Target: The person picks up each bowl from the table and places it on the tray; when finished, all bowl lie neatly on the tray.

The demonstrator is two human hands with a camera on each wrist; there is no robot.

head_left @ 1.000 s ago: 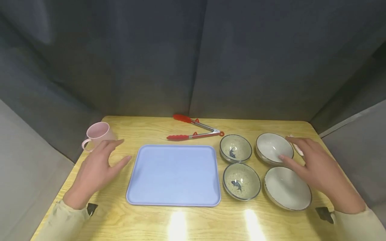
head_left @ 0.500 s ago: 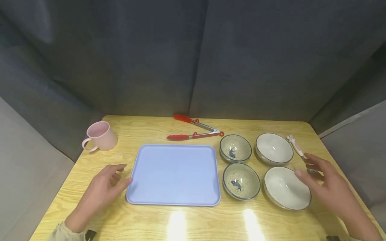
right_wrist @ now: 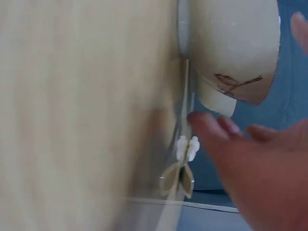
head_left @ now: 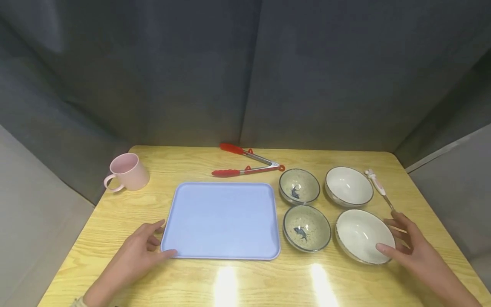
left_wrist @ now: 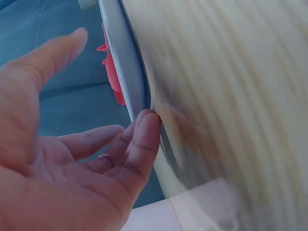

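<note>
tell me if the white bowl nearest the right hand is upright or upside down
Upright: in the head view, the white bowl nearest the right hand has its rim and hollow inside facing up.

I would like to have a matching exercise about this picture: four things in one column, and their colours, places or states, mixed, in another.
Things:
1. Tray
2. Tongs
3. Mug
4. Right hand

Descriptions:
A. Red and silver, spread open
B. At the nearer white bowl
C. Pale blue, lying flat
D. Pink, standing upright

Right pairs: 1-C, 2-A, 3-D, 4-B
</note>
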